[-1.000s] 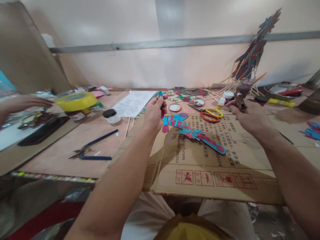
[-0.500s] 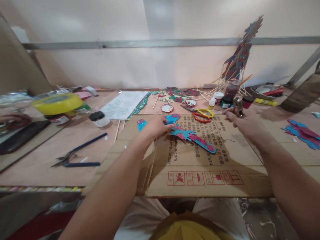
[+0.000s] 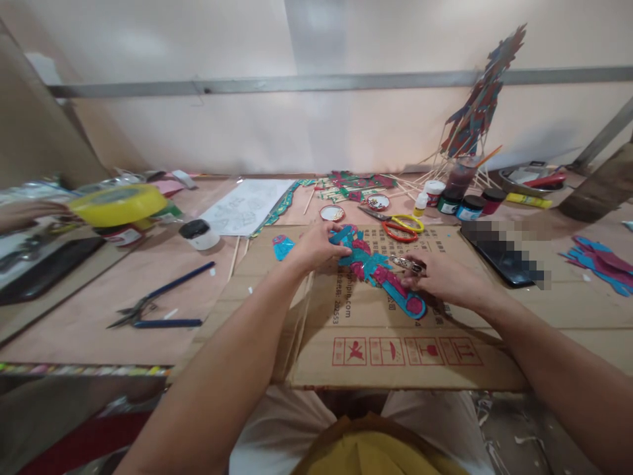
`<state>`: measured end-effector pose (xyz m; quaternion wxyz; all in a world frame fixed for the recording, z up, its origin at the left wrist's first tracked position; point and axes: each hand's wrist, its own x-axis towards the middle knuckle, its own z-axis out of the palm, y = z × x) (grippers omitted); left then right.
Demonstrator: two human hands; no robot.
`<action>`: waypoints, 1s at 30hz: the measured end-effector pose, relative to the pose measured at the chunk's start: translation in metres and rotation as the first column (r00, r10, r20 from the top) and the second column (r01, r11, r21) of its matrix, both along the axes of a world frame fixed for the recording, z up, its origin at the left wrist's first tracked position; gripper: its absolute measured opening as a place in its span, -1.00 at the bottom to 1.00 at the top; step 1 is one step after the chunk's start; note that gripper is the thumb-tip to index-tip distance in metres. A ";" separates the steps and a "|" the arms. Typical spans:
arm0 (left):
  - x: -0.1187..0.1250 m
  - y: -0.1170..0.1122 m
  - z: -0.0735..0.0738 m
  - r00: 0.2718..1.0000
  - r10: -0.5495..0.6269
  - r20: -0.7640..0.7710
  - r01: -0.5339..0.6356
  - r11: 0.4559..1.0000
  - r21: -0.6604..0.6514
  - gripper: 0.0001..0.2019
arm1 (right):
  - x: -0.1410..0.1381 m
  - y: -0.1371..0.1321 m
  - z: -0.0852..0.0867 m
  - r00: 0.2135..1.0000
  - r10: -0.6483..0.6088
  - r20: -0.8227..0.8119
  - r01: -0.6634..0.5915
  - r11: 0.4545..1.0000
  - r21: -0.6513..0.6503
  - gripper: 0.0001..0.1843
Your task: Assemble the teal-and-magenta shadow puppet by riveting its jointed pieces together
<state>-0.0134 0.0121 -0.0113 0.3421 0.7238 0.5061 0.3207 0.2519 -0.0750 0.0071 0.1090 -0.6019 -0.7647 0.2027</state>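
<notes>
Thumb and fingers of my left hand (image 3: 319,247) pinch the upper end of a blue and magenta painted cutout (image 3: 366,264), a long jagged strip with a round lower end. It lies slanted over the printed cardboard (image 3: 395,359). My right hand (image 3: 435,277) is closed around a small silver metal tool (image 3: 406,264) whose exact kind I cannot make out. The tool's tip is at the cutout's right side; whether it touches is unclear. A smaller blue and pink cutout piece (image 3: 283,248) lies left of my left hand.
Scissors (image 3: 403,225), bead lids (image 3: 331,213) and paint jars (image 3: 469,208) stand behind the cardboard. A phone (image 3: 502,254) lies right, near another cutout (image 3: 601,264). Blue-handled pliers (image 3: 163,303) and yellow tape (image 3: 116,203) lie left. Another person's hand (image 3: 34,214) shows at far left.
My right hand has moved left and down with the metal tool to the cutout, uncovering the phone. The cutout has turned slightly, its round end nearer me.
</notes>
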 end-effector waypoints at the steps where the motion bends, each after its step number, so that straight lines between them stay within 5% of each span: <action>1: 0.001 -0.002 0.003 1.000 -0.024 0.012 0.024 0.998 -0.058 -0.70 | 0.000 0.001 0.001 1.000 0.001 0.005 -0.001 0.999 -0.036 -0.64; 8: 0.005 -0.011 0.018 0.988 -0.111 0.112 0.136 0.958 -0.251 -0.79 | -0.001 0.000 0.006 0.995 0.104 -0.005 -0.104 0.985 -0.138 -0.70; 17: -0.001 -0.006 0.012 0.984 -0.128 0.121 0.160 0.938 -0.306 -0.73 | 0.014 0.003 0.009 0.977 0.202 -0.070 -0.212 0.958 -0.191 -0.92; 30: -0.003 -0.003 0.018 0.975 0.126 0.182 -0.044 0.916 -0.399 -0.77 | 0.024 0.006 0.009 0.957 0.286 -0.055 -0.290 0.925 -0.246 -0.89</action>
